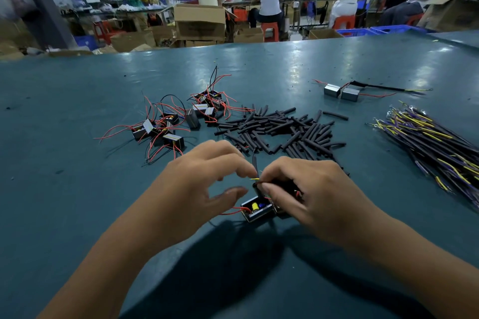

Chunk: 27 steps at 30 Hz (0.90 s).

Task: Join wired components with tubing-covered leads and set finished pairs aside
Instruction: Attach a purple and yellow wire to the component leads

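Head: open table (77, 215) beside hands (204, 184)

A heap of tubing (280, 129) is spread mid-table (77, 189); modules (166, 127) are scattered to its left, and a lead bundle (435, 142) is laid to its right. A finished pair (342, 92) is set behind, toward the right; one module (256, 208) is placed nearest, between the hands, before the heap.
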{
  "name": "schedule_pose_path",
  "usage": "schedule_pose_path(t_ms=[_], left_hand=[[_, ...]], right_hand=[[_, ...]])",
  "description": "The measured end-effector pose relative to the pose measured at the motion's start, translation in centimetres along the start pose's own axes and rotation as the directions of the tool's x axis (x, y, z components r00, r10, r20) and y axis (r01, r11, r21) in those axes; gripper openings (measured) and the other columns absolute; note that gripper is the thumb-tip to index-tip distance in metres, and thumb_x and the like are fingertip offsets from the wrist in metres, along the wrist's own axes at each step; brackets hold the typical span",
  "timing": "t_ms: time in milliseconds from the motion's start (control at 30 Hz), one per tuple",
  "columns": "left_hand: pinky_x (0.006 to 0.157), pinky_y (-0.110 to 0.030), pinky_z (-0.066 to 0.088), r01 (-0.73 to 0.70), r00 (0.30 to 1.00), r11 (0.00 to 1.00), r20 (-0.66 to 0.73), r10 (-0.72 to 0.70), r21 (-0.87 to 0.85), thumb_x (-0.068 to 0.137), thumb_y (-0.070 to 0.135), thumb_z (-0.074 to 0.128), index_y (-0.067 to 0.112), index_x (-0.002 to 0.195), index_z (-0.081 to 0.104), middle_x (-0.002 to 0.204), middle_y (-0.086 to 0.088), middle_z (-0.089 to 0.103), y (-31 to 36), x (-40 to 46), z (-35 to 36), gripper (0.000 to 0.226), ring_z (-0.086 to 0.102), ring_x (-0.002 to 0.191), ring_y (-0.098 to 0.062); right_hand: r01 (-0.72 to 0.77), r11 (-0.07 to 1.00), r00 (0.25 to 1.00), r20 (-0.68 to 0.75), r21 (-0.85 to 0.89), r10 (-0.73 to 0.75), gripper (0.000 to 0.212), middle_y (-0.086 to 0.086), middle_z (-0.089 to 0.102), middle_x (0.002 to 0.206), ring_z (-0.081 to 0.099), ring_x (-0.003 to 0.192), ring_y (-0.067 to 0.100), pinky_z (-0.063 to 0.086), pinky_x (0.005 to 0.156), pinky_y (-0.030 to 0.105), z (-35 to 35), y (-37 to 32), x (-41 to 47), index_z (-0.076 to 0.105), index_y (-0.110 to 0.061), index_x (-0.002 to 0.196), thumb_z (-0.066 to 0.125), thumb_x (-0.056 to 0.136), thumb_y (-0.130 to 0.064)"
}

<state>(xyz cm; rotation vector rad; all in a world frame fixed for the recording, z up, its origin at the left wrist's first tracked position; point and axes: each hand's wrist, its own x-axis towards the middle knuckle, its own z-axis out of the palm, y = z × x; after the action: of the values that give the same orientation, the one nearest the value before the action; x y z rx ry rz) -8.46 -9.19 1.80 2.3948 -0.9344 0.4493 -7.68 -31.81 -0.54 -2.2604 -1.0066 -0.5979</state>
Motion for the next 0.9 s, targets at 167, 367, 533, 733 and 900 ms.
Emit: schedule_pose_path(t_ms=[167,367,533,733,900], left_hand=[[0.071,-0.030,0.047,-0.169,0.981,0.979,-0.072,0.178,0.110,0.094,0.030,0.065,0.016,0.095,0.074,0.093,0.008,0.062,0.1,0.5,0.6,0.016,0.048,0.084,-0.009],[0.069,-0.032,0.048,-0.225,0.955,0.937,-0.133,0.267,0.266,0.099,0.021,0.062,0.009,0.093,0.072,0.091,0.000,0.064,0.4,0.6,1.3,0.017,0.054,0.080,-0.020],[0.068,-0.040,0.048,-0.150,0.976,0.970,-0.128,0.176,0.190,0.098,0.016,0.059,0.007,0.091,0.067,0.089,-0.001,0.059,0.8,0.5,1.9,0.013,0.054,0.080,-0.025],[0.068,-0.023,0.035,0.069,0.989,0.997,-0.131,-0.064,0.034,0.095,0.026,0.058,0.018,0.087,0.063,0.080,0.023,0.043,1.7,0.4,1.9,0.013,0.041,0.078,0.001],[0.065,-0.015,0.033,0.190,0.970,0.982,-0.159,-0.183,0.026,0.094,0.030,0.055,0.023,0.084,0.061,0.076,0.021,0.047,2.7,0.3,2.1,0.014,0.044,0.076,0.002]], right_hand=[[-0.013,1.000,1.000,0.022,0.020,0.013,0.010,-0.009,0.067,0.076,0.056,0.065,0.006,0.045,0.062,0.023,-0.1,-0.2,0.1,0.068,-0.014,0.094,0.064,0.092,-0.023],[-0.012,1.000,1.000,0.010,0.025,0.012,0.009,-0.009,0.066,0.074,0.054,0.062,0.006,0.044,0.060,0.024,0.0,-0.2,0.0,0.068,-0.014,0.094,0.065,0.091,-0.022],[-0.030,0.999,0.999,0.017,0.018,0.029,0.013,-0.007,0.067,0.075,0.059,0.062,0.011,0.048,0.058,0.032,0.1,-0.3,-0.1,0.069,-0.014,0.095,0.063,0.092,-0.025],[0.078,0.985,0.995,-0.045,-0.155,-0.086,0.025,-0.003,0.068,0.071,0.062,0.055,0.017,0.049,0.046,0.036,-0.1,-0.8,0.2,0.070,-0.010,0.092,0.054,0.097,-0.028],[0.095,0.970,0.993,-0.048,-0.225,-0.108,0.032,0.001,0.068,0.073,0.064,0.058,0.021,0.050,0.046,0.040,0.0,-0.9,0.1,0.072,-0.009,0.094,0.050,0.104,-0.029]])
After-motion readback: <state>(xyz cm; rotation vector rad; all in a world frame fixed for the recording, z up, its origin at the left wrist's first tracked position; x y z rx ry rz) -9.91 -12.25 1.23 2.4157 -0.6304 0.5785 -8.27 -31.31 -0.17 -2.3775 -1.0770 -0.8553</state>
